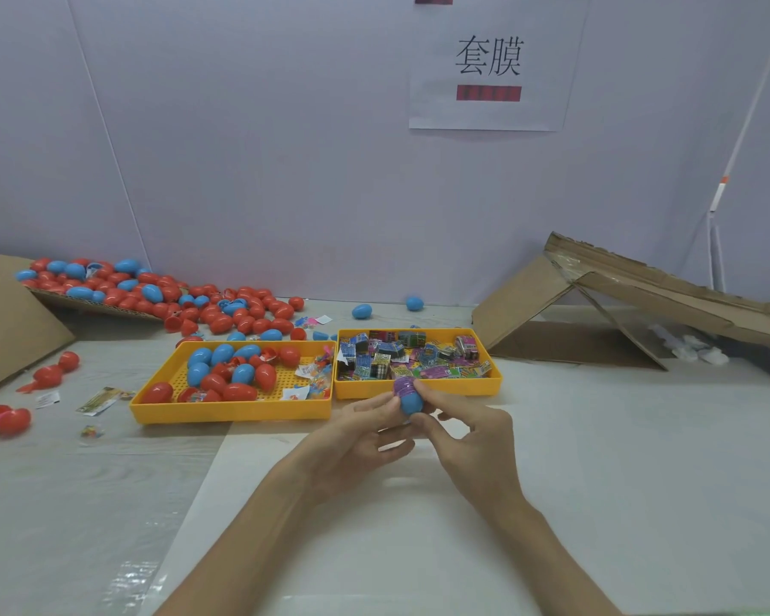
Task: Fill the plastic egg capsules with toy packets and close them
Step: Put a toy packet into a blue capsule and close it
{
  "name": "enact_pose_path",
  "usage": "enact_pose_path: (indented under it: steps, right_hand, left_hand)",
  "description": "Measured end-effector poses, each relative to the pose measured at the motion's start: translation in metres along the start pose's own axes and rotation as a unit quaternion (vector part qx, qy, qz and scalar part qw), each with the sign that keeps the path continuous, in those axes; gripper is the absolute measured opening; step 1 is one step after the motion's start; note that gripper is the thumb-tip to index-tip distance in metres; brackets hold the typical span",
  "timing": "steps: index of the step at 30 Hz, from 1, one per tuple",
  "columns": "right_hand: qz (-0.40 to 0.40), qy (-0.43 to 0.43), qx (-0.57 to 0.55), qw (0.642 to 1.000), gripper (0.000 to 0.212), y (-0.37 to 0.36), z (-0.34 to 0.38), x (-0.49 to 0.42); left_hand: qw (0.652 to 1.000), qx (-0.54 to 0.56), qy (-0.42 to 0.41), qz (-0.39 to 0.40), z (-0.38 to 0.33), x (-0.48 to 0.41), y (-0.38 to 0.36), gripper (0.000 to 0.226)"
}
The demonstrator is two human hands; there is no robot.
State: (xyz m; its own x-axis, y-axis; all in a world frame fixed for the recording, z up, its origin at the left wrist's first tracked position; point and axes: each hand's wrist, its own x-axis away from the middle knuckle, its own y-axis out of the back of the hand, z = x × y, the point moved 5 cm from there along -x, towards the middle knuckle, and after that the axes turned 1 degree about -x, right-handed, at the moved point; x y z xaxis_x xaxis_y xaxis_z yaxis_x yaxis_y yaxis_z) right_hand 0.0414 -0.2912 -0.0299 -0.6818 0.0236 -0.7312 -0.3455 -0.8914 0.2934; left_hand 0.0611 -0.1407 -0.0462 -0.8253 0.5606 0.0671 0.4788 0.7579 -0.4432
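At the left of the frame, a heap of red and blue egg capsules [151, 291] spreads over the worktop [618, 460]. Below and right of it, a yellow tray [232, 413] holds more capsules, and touching its right end is a second yellow tray [463, 386] of toy packets [414, 353]. At lower centre, just in front of that tray, the left hand [356, 442] curls its fingers round a blue capsule half [409, 404] with a purple packet [403, 386] sticking out of its top. The right hand [472, 433] pinches the same half. A torn cardboard box [596, 313] lies at the right.
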Motion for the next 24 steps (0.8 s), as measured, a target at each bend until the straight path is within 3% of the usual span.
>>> enact_pose_path:
  steps: [6,12,24]
  right_hand:
    - [0.019,0.024,0.009,0.999,0.061,-0.0021,0.0066,-0.0018]
    - [0.015,0.02,-0.003,1.0,0.044,-0.0004,0.0065,-0.0029]
    - [-0.017,0.048,0.036,0.998,0.042,0.0023,0.0068,-0.0004]
  left_hand:
    - [1.0,-0.007,-0.004,-0.007,0.0008,-0.0024,-0.0002,0.048]
    - [1.0,-0.009,-0.01,0.017,-0.0004,-0.0015,0.0007,0.041]
    - [1.0,0.003,-0.004,0.018,0.0043,-0.0031,0.001,0.049]
